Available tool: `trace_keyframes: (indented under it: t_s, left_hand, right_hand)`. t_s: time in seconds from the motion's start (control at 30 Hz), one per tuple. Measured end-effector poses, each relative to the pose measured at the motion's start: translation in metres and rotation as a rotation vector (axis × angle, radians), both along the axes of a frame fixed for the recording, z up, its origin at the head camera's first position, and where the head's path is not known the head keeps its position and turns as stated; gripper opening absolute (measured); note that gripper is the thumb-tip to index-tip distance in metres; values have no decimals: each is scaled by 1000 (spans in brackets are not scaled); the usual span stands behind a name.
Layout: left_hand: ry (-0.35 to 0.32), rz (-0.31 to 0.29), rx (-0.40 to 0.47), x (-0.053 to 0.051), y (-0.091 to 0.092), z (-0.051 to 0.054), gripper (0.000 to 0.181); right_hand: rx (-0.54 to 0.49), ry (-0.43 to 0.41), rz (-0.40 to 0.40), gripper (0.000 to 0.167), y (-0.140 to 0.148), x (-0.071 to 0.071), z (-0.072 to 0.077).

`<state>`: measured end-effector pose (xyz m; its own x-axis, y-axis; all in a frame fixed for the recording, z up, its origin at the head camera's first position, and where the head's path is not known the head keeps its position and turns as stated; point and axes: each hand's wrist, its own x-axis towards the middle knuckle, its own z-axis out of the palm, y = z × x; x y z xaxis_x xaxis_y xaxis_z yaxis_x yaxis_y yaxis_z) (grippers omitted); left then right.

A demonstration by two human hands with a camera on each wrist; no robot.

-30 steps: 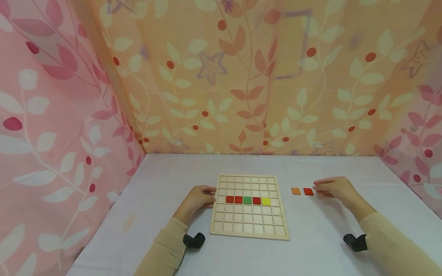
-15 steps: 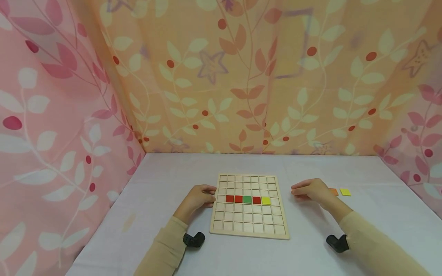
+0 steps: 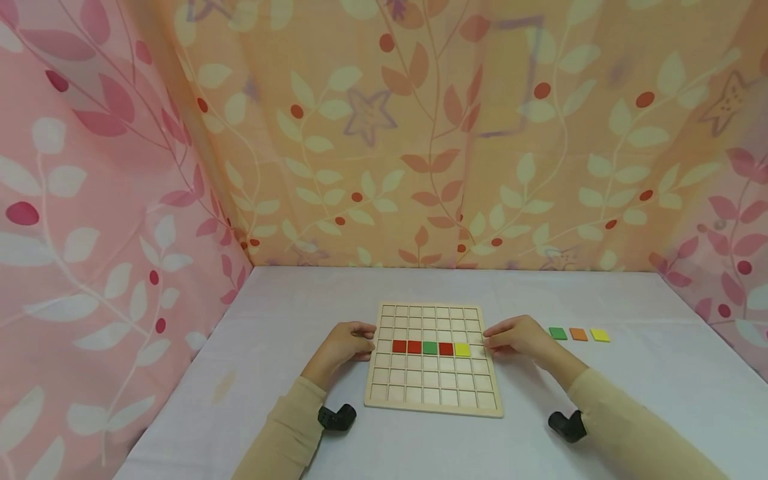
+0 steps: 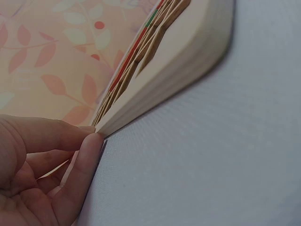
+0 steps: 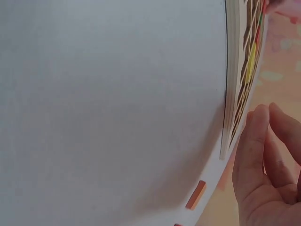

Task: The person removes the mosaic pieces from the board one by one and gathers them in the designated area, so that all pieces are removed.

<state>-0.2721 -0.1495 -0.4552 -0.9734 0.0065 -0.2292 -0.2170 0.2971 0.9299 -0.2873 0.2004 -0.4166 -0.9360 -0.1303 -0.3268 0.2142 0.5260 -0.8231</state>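
Observation:
A square wooden grid board lies on the white-covered table. Across its middle row sit a red tile, another red tile, a green tile, a third red tile and a yellow tile. My left hand pinches the board's left edge between thumb and finger, as the left wrist view shows. At the right edge is my right hand, fingertips close together, with no object visible between them. Whether it touches the board is unclear.
Right of the right hand lie a green tile, an orange tile and a yellow tile. The right wrist view shows another orange tile and a red tile. Patterned curtains stand behind and beside the table.
My right hand has moved left to the board's right edge, uncovering the green, orange and yellow tiles and covering another orange and red tile in the head view. My left hand stays put.

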Motion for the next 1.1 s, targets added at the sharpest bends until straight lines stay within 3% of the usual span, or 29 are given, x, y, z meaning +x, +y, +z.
trace_keyframes:
  t_s: [0.63, 1.1]
  left_hand:
    - [0, 7, -18, -2, 0, -3, 43]
    - [-4, 6, -13, 0, -1, 0, 42]
  right_hand:
    - [-98, -49, 44, 26, -24, 1, -9]
    - [-46, -70, 9, 23, -30, -2, -10]
